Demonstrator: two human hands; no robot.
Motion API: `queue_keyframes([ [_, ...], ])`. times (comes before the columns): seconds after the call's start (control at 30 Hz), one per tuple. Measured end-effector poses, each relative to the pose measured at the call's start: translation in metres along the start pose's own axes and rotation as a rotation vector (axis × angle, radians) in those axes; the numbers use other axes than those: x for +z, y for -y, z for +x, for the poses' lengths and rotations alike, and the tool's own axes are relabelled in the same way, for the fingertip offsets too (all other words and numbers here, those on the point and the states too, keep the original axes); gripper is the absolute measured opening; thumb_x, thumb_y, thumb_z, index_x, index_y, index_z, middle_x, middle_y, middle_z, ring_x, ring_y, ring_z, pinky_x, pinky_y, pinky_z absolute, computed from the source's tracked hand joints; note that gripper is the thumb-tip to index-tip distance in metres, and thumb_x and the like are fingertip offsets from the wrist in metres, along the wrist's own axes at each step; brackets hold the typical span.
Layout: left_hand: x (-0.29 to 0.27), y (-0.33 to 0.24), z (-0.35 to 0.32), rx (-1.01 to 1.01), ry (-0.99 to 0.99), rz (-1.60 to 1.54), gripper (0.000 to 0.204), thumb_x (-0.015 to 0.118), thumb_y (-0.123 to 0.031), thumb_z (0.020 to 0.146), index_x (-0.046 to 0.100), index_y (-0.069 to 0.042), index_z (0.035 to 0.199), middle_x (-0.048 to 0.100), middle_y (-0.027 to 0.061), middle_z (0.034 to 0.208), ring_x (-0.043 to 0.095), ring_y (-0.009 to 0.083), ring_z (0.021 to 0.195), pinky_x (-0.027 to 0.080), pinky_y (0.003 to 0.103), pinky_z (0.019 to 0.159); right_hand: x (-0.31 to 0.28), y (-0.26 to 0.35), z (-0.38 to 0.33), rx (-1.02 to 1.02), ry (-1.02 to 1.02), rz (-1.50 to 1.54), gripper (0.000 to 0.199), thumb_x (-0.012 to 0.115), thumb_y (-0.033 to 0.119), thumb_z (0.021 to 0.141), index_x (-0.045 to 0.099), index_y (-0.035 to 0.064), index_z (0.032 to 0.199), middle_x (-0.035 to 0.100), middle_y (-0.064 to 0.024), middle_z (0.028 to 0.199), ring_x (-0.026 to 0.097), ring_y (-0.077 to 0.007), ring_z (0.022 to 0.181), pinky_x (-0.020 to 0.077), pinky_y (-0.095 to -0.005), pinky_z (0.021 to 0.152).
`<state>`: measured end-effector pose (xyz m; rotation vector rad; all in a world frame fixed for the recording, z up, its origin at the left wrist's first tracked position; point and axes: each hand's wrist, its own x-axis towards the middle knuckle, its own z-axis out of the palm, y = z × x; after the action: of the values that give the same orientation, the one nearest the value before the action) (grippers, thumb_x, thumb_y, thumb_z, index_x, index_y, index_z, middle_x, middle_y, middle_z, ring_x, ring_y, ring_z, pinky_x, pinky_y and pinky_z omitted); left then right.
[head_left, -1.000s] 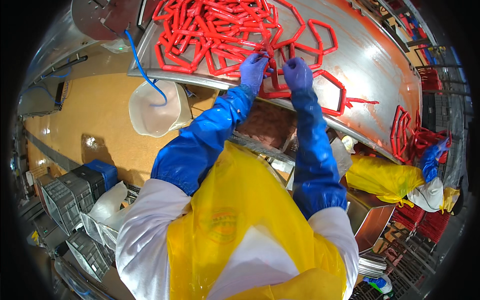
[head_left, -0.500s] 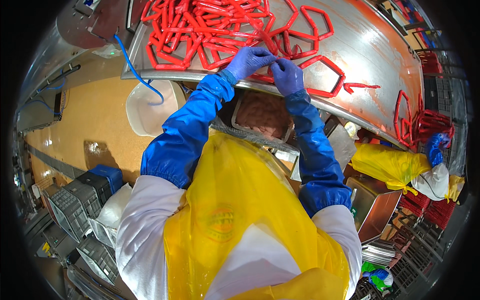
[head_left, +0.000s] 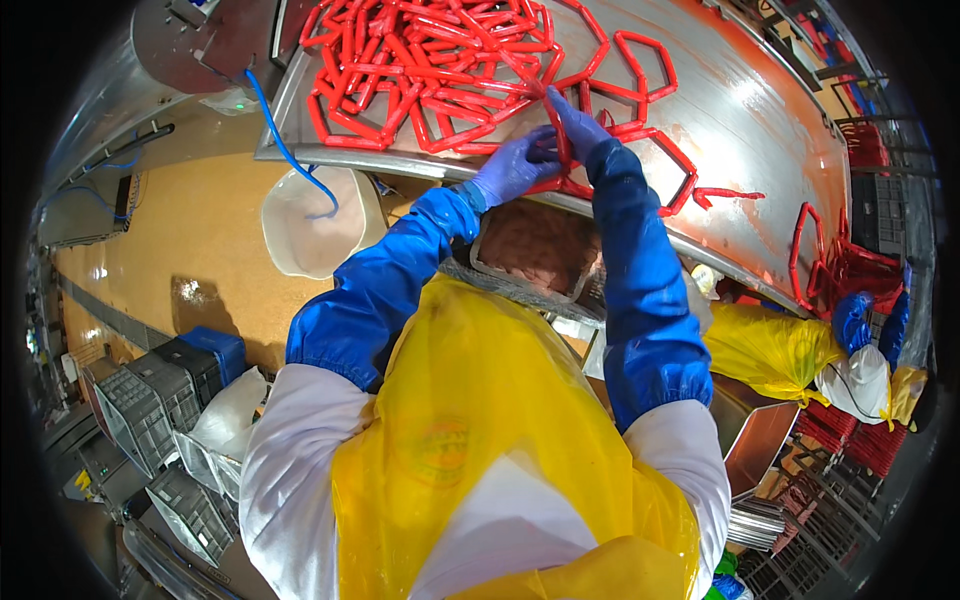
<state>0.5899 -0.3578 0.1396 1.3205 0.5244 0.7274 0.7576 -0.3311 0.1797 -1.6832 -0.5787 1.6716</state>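
Red sausages (head_left: 440,75) on a steel table (head_left: 745,150), heaped at left, looped at right. At the near edge, one strand (head_left: 562,145) between left hand (head_left: 514,168), loosely curled, and right hand (head_left: 583,130), fingers straightened; impossible to tell if gripping it. Nearer the body, pinkish meat (head_left: 535,245).

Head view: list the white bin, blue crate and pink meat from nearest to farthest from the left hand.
Nearest to the left hand first, as the picture shows it:
1. Pink meat: just below the hand.
2. White bin: to its left.
3. Blue crate: farther left and lower.
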Motion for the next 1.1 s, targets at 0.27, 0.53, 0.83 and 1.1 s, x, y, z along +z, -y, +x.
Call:
queue_keyframes([
  [0.27,-0.059,-0.073,0.057,0.568,0.155,1.091,0.014,0.060,-0.012,0.091,0.066,-0.005,0.102,0.063,0.0196,0.101,0.060,0.0397,0.096,0.047,0.049,0.082,-0.008,-0.014,-0.003,-0.409,0.062,-0.144,0.024,0.062,0.020,0.094,0.068,0.0054,0.112,0.065,-0.0133,0.085,0.063,-0.0267,0.069,0.0531,-0.0411,0.063],
  [0.53,-0.079,-0.026,0.054,0.126,0.393,1.184,0.022,0.062,-0.030,0.093,0.069,-0.008,0.092,0.070,0.0188,0.091,0.068,0.0402,0.085,0.052,0.050,0.072,-0.012,-0.029,-0.013,-0.608,0.049,-0.937,0.052,0.054,0.054,0.096,0.067,0.0062,0.113,0.069,-0.0246,0.102,0.066,-0.0436,0.096,0.0518,-0.0492,0.084],
  [0.83,-0.056,-0.025,0.039,0.158,0.521,1.031,0.021,0.062,-0.024,0.092,0.066,-0.004,0.100,0.067,0.0218,0.091,0.063,0.0430,0.088,0.050,0.049,0.077,0.009,-0.053,-0.018,-0.535,-0.277,-1.183,0.034,0.054,0.040,0.095,0.071,0.0131,0.107,0.071,-0.0201,0.097,0.067,-0.0403,0.094,0.0532,-0.0503,0.080],
  [1.1,-0.069,-0.031,0.037,0.541,0.730,1.108,0.017,0.068,-0.021,0.080,0.069,-0.008,0.091,0.065,0.0200,0.084,0.062,0.0430,0.078,0.050,0.050,0.068,0.004,-0.031,-0.055,-0.656,-0.084,-1.640,0.027,0.058,0.035,0.091,0.074,0.0165,0.101,0.073,-0.0152,0.087,0.070,-0.0387,0.083,0.0558,-0.0512,0.074],
])
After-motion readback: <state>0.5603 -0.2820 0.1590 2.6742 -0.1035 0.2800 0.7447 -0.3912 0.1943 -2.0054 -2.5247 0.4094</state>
